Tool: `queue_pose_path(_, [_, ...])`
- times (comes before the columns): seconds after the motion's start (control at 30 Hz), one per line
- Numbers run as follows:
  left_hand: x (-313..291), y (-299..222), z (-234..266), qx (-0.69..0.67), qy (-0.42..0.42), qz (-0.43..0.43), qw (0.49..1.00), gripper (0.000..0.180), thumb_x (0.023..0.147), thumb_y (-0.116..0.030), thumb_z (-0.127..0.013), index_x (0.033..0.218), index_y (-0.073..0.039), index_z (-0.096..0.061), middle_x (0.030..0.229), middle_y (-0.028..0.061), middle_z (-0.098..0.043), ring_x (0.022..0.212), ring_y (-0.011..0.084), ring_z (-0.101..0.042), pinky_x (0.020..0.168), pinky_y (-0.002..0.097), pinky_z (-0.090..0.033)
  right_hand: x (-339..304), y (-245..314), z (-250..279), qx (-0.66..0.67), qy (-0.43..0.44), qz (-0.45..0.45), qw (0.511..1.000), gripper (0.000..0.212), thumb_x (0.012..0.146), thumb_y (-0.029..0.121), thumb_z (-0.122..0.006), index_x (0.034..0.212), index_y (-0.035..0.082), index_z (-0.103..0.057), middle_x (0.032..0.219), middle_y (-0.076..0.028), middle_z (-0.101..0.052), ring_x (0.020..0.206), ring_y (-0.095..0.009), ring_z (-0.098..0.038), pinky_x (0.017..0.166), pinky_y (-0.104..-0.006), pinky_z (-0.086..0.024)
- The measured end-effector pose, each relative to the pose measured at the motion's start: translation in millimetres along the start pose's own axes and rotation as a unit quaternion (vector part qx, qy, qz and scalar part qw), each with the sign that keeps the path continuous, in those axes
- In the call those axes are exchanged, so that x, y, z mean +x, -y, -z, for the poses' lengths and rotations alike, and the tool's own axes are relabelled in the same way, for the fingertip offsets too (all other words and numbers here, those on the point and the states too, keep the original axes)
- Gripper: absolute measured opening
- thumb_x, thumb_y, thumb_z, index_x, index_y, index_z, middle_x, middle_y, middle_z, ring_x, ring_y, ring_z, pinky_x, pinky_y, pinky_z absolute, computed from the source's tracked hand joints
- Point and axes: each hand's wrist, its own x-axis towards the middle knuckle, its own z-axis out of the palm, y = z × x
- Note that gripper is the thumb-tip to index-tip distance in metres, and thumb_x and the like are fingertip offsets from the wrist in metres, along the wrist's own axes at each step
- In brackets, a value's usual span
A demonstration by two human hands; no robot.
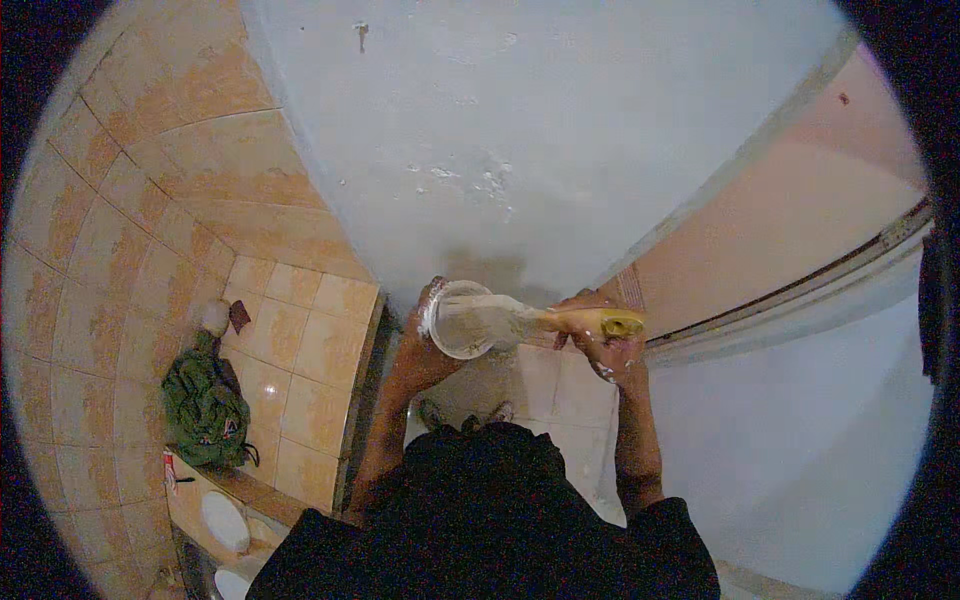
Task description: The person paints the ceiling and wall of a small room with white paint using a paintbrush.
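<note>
My left hand (422, 345) is wrapped around a clear plastic tub (462, 351), held up in front of my body with its mouth toward me. White smears mark the tub's rim and the fingers beside it. In my right hand (612, 352) is a paintbrush (545, 320) with a yellowish handle, gripped by that handle. Its wide, pale bristle end points left and lies over the tub's mouth; whether it touches the rim or the contents I cannot tell. White spots also dot my right hand.
Ahead stands a pale wall (560, 120) with chipped, rough patches. A tiled ledge (290, 380) on the left bears a dark green bag (207, 405) and a roundish pale object (215, 317). White oval objects (226, 521) lie at lower left. To the right is a pinkish surface (760, 220).
</note>
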Motion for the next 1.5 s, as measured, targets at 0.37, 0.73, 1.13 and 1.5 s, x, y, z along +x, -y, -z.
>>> queue_pose_path(0.37, [-0.6,7.1,-18.1,0.044,-0.035,-0.033,0.998,0.061,0.058,-0.022,-0.087,0.107,-0.005,-0.055,0.103,0.0144,-0.057,0.097,0.0339,-0.058,0.084,0.0413,-0.048,10.6,47.2,-13.4,-0.301,0.056,0.133,0.943,0.023,0.085,0.021,-0.067,0.107,0.023,-0.069,0.099,-0.002,-0.068,0.083,-0.02,-0.067,0.072,-0.0316,-0.054])
queue_pose_path(0.73, [-5.9,2.7,-20.7,0.027,-0.047,-0.049,0.997,0.059,0.057,-0.018,-0.087,0.104,-0.004,-0.055,0.098,0.0143,-0.057,0.093,0.0325,-0.059,0.081,0.04,-0.048,11.0,23.8,-12.9,-0.24,0.077,0.125,0.96,0.024,0.083,0.019,-0.069,0.107,0.019,-0.067,0.098,-0.002,-0.067,0.083,-0.021,-0.067,0.072,-0.0322,-0.054])
queue_pose_path(1.13, [-7.9,-14.8,-19.4,0.019,-0.048,-0.049,0.997,0.06,0.059,-0.017,-0.087,0.106,-0.004,-0.053,0.101,0.0143,-0.059,0.094,0.0287,-0.061,0.083,0.0376,-0.049,6.8,27.2,-10.1,-0.283,0.071,0.159,0.943,0.019,0.08,0.012,-0.072,0.098,0.004,-0.068,0.09,-0.009,-0.068,0.075,-0.018,-0.065,0.068,-0.0291,-0.053])
queue_pose_path(1.5, [-14.1,1.4,-22.1,-0.037,-0.049,0.032,0.998,0.074,0.06,-0.023,-0.088,0.119,-0.002,-0.049,0.112,0.0155,-0.059,0.107,0.0287,-0.058,0.092,0.039,-0.047,-27.8,-61.9,35.4,-0.287,-0.134,0.244,0.916,0.032,0.086,0.029,-0.066,0.093,-0.003,-0.065,0.077,-0.01,-0.067,0.059,-0.015,-0.059,0.053,-0.0272,-0.047])
